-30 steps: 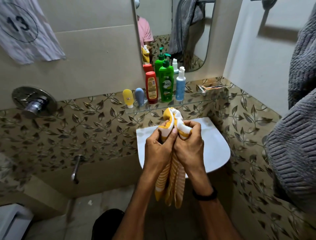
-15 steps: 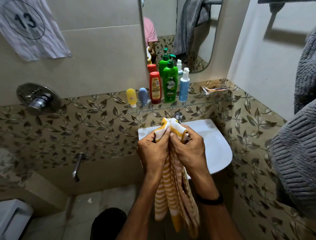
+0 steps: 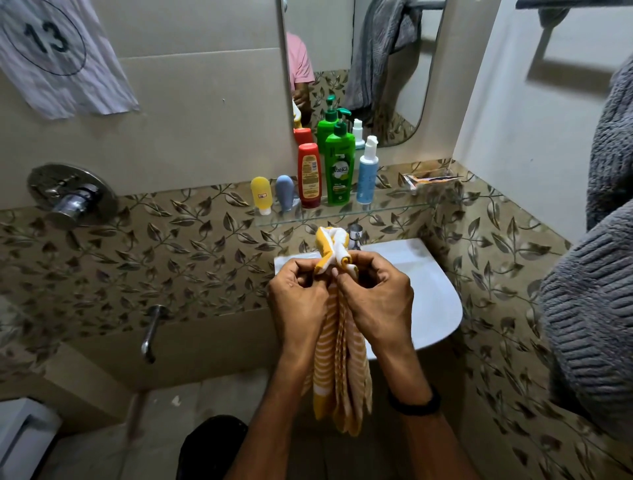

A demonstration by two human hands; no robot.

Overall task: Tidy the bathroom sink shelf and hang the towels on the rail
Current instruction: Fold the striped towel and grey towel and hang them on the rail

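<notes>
Both hands are closed on the yellow striped towel [image 3: 337, 346] in front of the white sink [image 3: 435, 294]: the left hand [image 3: 298, 301] pinches its bunched top edge from 9 o'clock, the right hand [image 3: 380, 298] from 3 o'clock, and the rest of the towel hangs down between the wrists. The step in hand looks like finding the towel's edge to open it out. On the glass shelf [image 3: 394, 207] at 12 o'clock, 5 bottles stand in a row. Next, the hands need to draw apart along that edge, then carry the towel to the rail [image 3: 568, 3] at 2 o'clock, where a grey towel [image 3: 609, 144] hangs.
</notes>
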